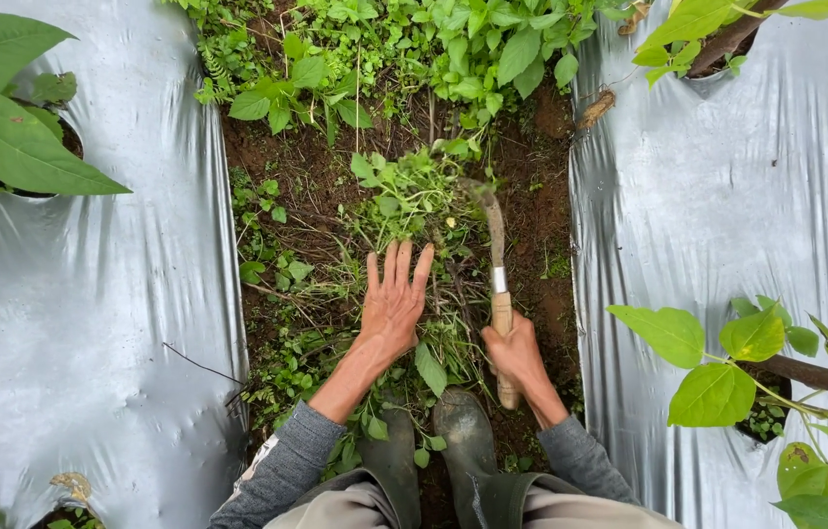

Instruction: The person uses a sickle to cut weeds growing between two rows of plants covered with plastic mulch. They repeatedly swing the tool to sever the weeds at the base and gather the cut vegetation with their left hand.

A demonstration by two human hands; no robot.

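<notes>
My left hand lies flat, fingers spread, on a pile of cut weeds in the soil furrow between two plastic-covered beds. My right hand grips the wooden handle of a small sickle-like hand hoe, whose muddy blade reaches forward into the weeds just right of my left hand. Grey sleeves cover both forearms. My two dark rubber boots stand on the soil below the hands.
Silver plastic mulch covers the bed on the left and the bed on the right. Leafy plants grow from holes in it at left and right. Dense green weeds fill the furrow ahead.
</notes>
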